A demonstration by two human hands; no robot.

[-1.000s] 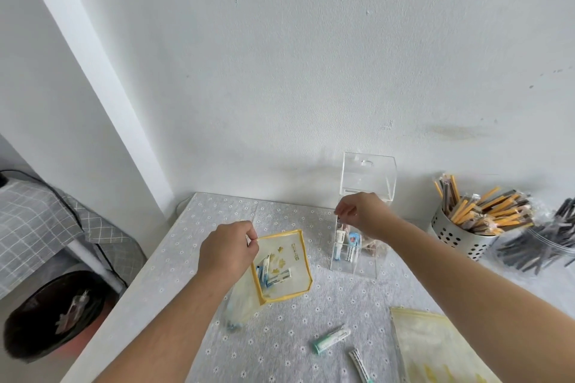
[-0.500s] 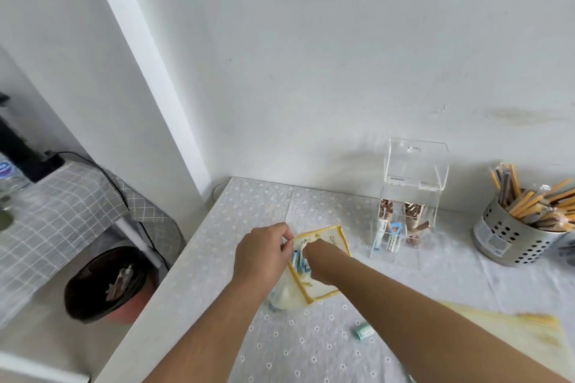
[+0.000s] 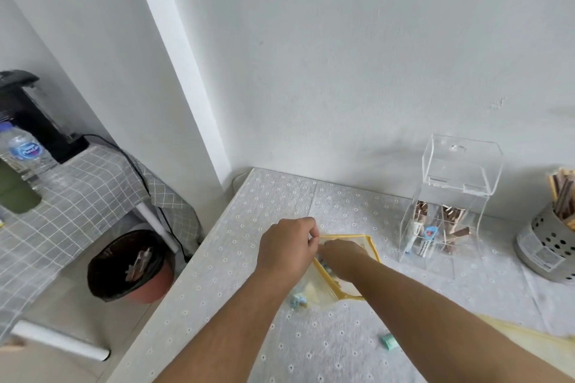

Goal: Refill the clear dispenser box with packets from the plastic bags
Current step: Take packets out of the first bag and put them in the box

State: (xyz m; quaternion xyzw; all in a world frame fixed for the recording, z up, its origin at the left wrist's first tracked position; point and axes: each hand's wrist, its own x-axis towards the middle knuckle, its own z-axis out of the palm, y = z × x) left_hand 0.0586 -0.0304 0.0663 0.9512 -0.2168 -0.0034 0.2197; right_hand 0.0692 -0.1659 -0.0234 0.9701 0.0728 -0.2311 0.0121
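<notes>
A clear plastic bag with a yellow rim lies on the table, with small blue and white packets inside. My left hand pinches the bag's top edge and holds its mouth apart. My right hand reaches down inside the bag; its fingers are hidden, so I cannot tell if they hold a packet. The clear dispenser box stands to the right by the wall with its lid tipped up. It holds a few brown and white packets. A loose green packet lies near my right forearm.
A second yellowish bag lies at the lower right. A perforated metal cup with wrapped sticks stands at the far right. Left of the table are a bin, a side table with a checked cloth and a water bottle.
My right hand left the dispenser box, moved left and went into the yellow-rimmed bag. The left hand keeps hold of the bag's edge. The view has swung left.
</notes>
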